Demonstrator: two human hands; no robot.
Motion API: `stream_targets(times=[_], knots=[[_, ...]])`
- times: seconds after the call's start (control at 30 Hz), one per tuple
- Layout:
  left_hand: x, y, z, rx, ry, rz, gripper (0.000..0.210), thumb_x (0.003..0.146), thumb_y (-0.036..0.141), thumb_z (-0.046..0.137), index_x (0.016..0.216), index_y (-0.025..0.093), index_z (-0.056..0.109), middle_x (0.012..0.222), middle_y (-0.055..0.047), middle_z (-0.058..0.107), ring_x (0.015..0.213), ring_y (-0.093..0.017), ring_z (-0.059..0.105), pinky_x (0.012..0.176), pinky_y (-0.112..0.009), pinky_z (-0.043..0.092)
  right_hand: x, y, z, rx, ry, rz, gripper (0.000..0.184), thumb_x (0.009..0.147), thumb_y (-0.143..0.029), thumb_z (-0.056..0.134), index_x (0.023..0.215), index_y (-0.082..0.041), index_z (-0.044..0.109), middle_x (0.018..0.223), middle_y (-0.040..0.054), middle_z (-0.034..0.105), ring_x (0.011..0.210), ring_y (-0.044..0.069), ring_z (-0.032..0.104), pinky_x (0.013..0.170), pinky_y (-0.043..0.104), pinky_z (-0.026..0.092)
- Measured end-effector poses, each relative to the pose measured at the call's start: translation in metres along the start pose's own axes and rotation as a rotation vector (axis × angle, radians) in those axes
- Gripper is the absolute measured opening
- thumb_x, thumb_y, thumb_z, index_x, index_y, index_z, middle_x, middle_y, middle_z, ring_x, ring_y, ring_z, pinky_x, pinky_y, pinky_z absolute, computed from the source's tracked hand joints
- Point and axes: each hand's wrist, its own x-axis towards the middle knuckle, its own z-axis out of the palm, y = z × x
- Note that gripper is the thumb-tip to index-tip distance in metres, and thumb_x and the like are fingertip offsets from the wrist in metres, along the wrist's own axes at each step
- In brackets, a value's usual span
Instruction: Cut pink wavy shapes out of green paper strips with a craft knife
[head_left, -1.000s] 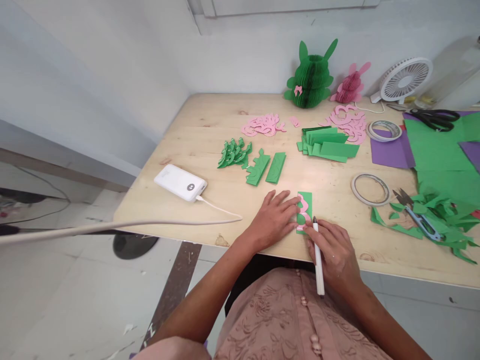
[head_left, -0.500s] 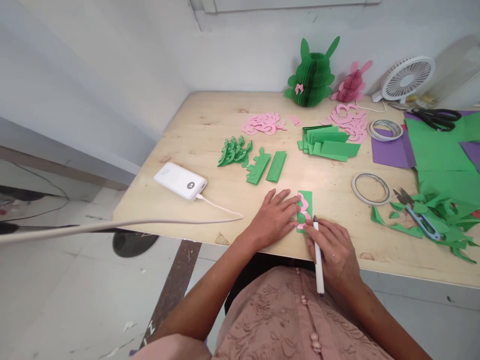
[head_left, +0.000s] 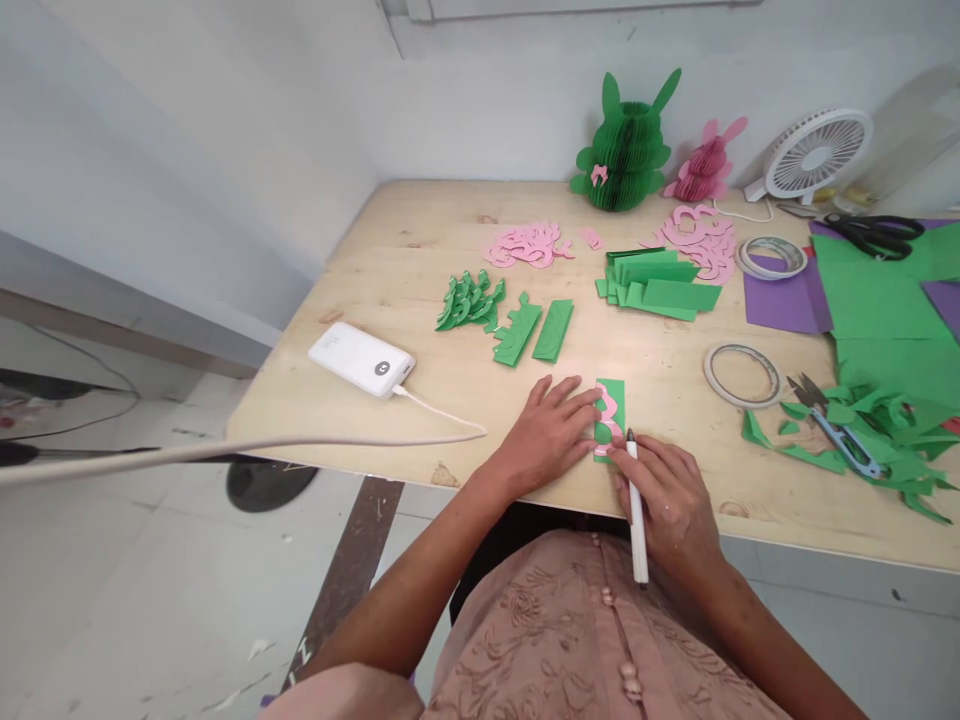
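At the table's front edge, a small green paper strip (head_left: 619, 397) lies flat with a curvy pink paper cutout (head_left: 614, 430) on top. My left hand (head_left: 553, 432) rests flat with fingers stretched out, its fingertips pressing the left side of both papers. My right hand (head_left: 671, 500) is closed around a white pen (head_left: 637, 525), whose dark tip points up and away from me. The right fingertips touch the lower end of the pink cutout. Just beyond lie a folded green strip (head_left: 553, 331) and a partly cut green piece (head_left: 517, 336).
Behind are green cutouts (head_left: 469, 302), pink cutouts (head_left: 525, 244) and green strips (head_left: 660, 283). To the right are a tape roll (head_left: 742, 376), blue-handled scissors (head_left: 844, 435) and green scraps (head_left: 900, 440). A white power bank (head_left: 361, 358) with a cable sits left. Paper rabbits (head_left: 624, 160) and a fan (head_left: 817, 155) stand at the back.
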Motion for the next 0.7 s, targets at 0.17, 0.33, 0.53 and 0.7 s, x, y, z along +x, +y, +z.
stream_targets(times=[0.17,0.33,0.53,0.7], knots=[[-0.0002,-0.0004,0.0001,0.002,0.004,-0.001,0.024,0.096,0.031,0.054,0.118,0.022,0.061,0.147,-0.004,0.05,0.143,-0.028,0.034,0.12,-0.052,0.02,0.0007,-0.0007,-0.0002,-0.006,0.006,0.01,0.032,0.091,-0.013,0.053,0.121,-0.019,0.063,0.112,0.01,0.073,0.114,0.027,0.062,0.094,0.043,0.046],[-0.0002,-0.0004,-0.0006,-0.01,0.002,0.0,0.025,0.095,0.031,0.055,0.118,0.021,0.06,0.147,-0.003,0.05,0.143,-0.028,0.033,0.12,-0.053,0.021,0.0017,-0.0013,-0.0011,-0.003,0.01,0.009,0.034,0.091,-0.013,0.054,0.123,-0.02,0.063,0.111,0.0093,0.073,0.112,0.026,0.062,0.093,0.042,0.046],[-0.0005,-0.0004,-0.0001,-0.023,-0.002,-0.011,0.026,0.095,0.031,0.055,0.12,0.023,0.061,0.147,-0.005,0.05,0.144,-0.027,0.033,0.12,-0.052,0.019,0.0003,0.0005,0.0,-0.009,0.008,0.002,0.032,0.09,-0.013,0.054,0.12,-0.018,0.064,0.111,0.0097,0.072,0.114,0.026,0.061,0.094,0.042,0.045],[-0.0009,-0.0004,-0.0004,-0.02,0.001,-0.008,0.025,0.095,0.03,0.055,0.119,0.023,0.06,0.147,-0.004,0.05,0.143,-0.027,0.033,0.12,-0.052,0.02,0.0005,0.0001,-0.0001,-0.03,0.011,-0.01,0.03,0.09,-0.013,0.054,0.118,-0.018,0.064,0.111,0.01,0.073,0.113,0.026,0.061,0.093,0.041,0.045]])
